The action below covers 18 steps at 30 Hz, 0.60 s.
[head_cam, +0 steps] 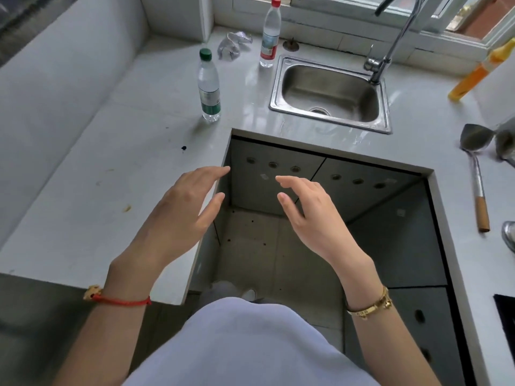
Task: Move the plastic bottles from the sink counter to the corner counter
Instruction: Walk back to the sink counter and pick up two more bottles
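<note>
From the head camera, both hands hang in the middle of the frame over the open gap below the desk [83, 174], neither one touching anything. The left hand [181, 207] sits a little left of centre, its fingers [214, 174] spread and loosely curved, holding nothing. The right hand [309, 210] mirrors it just right of centre, fingers [289, 182] likewise open and empty. With the palms turned toward each other like that, they look poised to reach for something, which I take to mean a grab is about to begin, not finish.

The bottles stand well above the hands in the frame. The green-capped bottle [209, 84] is upright at upper centre-left, on the desk left of the sink [330, 93] and well apart from its rim. The red-capped bottle [270, 34] stands upright further up, close to the sink's top-left corner and near the back wall. Between the two lies a crumpled clear plastic piece [232, 44], possibly a crushed bottle, though I cannot tell for sure.

Both bottles being upright and capped makes them easy to take around the middle. The green-capped one is the nearer to the hands, so it seems the likely first pick. Which stretch counts as the corner is not certain from here.
</note>
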Each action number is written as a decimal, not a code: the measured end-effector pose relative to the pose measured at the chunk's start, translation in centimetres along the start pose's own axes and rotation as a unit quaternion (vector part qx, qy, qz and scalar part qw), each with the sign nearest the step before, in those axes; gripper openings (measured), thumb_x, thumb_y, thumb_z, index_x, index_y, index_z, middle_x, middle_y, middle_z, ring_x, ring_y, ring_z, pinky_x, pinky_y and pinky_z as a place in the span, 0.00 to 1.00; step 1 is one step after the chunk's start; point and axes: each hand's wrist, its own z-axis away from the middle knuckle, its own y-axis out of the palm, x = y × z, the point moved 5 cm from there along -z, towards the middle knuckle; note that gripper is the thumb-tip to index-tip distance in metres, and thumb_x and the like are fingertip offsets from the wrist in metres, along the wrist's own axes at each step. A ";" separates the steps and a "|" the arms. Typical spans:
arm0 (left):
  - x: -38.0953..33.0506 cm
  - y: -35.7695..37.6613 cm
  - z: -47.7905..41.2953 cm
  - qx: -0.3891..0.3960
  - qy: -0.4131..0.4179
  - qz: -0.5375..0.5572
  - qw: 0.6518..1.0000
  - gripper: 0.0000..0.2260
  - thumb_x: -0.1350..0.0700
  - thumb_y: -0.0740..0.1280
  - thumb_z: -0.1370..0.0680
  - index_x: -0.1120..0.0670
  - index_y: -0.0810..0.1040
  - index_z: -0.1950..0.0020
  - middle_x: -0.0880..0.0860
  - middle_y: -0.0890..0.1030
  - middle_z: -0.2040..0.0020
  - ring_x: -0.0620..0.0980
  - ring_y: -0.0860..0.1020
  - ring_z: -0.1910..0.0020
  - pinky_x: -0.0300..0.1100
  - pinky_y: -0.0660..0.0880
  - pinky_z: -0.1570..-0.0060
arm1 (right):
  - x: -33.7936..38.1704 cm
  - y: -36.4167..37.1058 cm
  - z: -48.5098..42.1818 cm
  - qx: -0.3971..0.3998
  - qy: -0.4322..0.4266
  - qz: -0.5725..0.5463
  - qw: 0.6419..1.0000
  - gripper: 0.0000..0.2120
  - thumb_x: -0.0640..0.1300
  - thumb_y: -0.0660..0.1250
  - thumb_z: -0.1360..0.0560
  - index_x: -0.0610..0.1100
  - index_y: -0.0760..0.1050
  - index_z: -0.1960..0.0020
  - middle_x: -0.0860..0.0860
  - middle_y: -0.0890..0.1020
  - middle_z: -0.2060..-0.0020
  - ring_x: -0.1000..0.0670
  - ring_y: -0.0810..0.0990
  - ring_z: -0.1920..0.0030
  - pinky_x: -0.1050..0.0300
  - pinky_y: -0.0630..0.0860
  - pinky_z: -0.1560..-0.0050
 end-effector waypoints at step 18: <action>1.6 1.0 -12.8 -0.001 -0.020 0.017 1.000 0.21 0.50 0.59 0.20 0.47 0.65 0.26 0.46 0.70 0.29 0.45 0.68 0.31 0.36 0.62 0.35 | -4.0 -2.3 -13.1 0.020 0.002 -0.013 1.000 0.19 0.53 0.56 0.19 0.53 0.66 0.30 0.57 0.74 0.35 0.54 0.68 0.32 0.49 0.67 0.31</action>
